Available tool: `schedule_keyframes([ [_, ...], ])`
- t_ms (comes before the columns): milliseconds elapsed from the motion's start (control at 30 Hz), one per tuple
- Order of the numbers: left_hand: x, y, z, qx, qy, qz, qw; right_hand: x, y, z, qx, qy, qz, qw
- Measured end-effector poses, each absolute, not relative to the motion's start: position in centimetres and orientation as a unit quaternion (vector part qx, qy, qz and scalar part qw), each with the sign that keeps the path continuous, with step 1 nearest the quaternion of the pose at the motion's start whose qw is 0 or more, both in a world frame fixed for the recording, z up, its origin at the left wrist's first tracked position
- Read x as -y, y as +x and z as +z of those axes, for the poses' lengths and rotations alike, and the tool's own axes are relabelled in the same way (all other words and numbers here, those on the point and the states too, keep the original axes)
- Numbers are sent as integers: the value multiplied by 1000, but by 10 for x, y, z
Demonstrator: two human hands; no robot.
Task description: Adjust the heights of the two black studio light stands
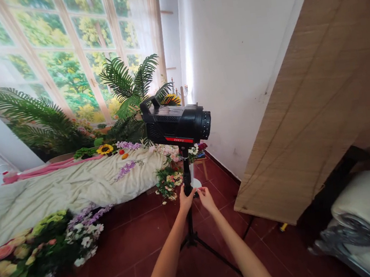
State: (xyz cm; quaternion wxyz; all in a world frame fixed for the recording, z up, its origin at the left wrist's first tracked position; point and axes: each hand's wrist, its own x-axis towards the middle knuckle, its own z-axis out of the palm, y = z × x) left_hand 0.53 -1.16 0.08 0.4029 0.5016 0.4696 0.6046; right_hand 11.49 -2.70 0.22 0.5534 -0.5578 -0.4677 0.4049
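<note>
Item 1. Black, boxy studio light [176,123] with ribbed casing, top carry handle and red label strip; it sits at 12 o'clock above the hands, its round front end turned towards 3 o'clock.

Item 2. Slim black metal light stand [190,219], pole near upright beneath the light, with legs spreading from a low hub over the dark red tiled floor [140,239].

Item 3. Left hand [186,198]: wrapped round the pole, thumb across its near side.

Item 4. Right hand [206,199]: at 3 o'clock of the pole, close to the left, thumb and fingertips drawn narrow; whether they grip a small fitting there cannot be told.

Surroundings, reckoned from the hands. At 10 o'clock, just beside the pole, a pink-and-cream flower cluster [173,178]; beyond it, a rumpled cream cloth [88,183] strewn with blooms. At 8 o'clock, a large mixed flower bunch [36,249]. At 2 o'clock, a tan woven panel [302,96]. At 4 o'clock, a rolled white bundle [366,196].

Condition. Done: stand set up, light mounted on top. In hand, by judgement: an adjustment at the pole joint. Open: whether that joint is tight, and whether height and aim are settled, does not show.
</note>
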Motion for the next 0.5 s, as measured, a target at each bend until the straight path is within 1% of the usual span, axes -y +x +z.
schedule_keyframes([
  [67, 33, 4, -12, -476, 466, 625, 406, 26, 118, 1, 469, -561, 416, 541],
  [133, 65, -1, -36, -514, 410, 626, 419, 26, 120, 1, 472, -561, 422, 533],
  [267, 152, -22, -99, -604, 295, 556, 490, 33, 117, 2, 480, -551, 433, 528],
  [367, 223, -39, -136, -668, 210, 542, 464, 40, 112, 4, 479, -546, 454, 515],
  [500, 308, -65, -159, -757, 104, 493, 416, 51, 104, 7, 464, -552, 467, 512],
])
